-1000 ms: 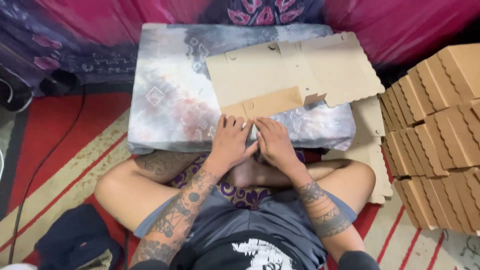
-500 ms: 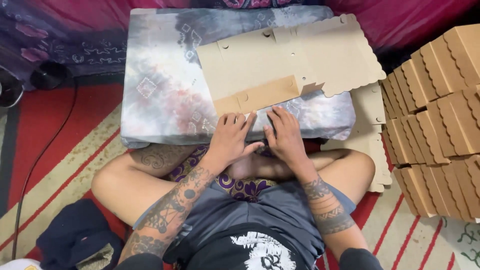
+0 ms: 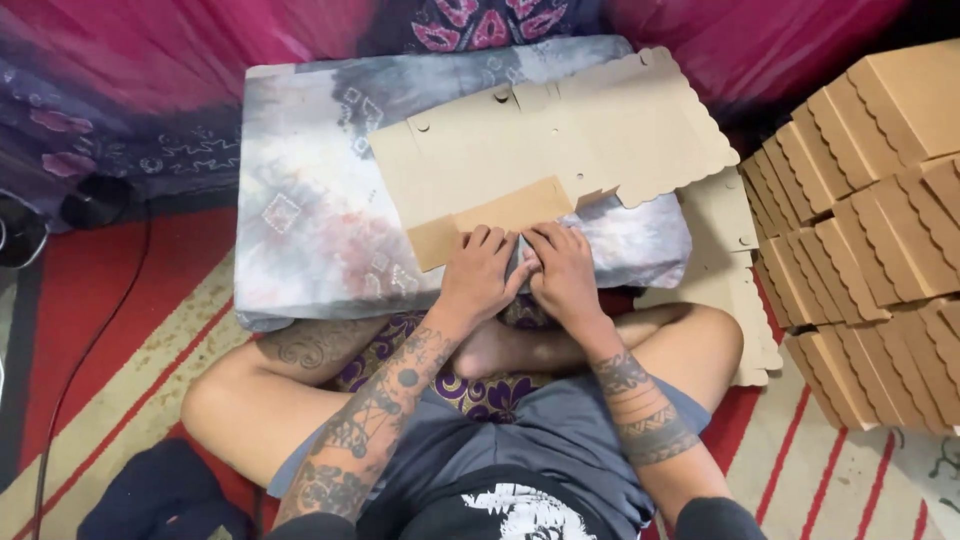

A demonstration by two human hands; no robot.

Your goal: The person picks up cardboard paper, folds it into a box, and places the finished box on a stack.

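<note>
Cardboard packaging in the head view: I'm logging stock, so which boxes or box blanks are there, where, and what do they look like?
Flat box blank: on the tie-dye cushion, tan, scalloped edges, near flap folded under left hand and right hand.
Spare blanks: flat on the floor right of the cushion, tan.
Folded boxes: leaning stack at right, brown, scalloped edges.

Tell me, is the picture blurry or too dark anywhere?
Head view: the flat brown cardboard sheet and both hands, left hand and right hand, look fairly sharp and evenly lit, with no strong glare; the far left edge by the black round thing is dim and hard to make out; the stacked brown cardboard boxes show soft shadows between them.
</note>
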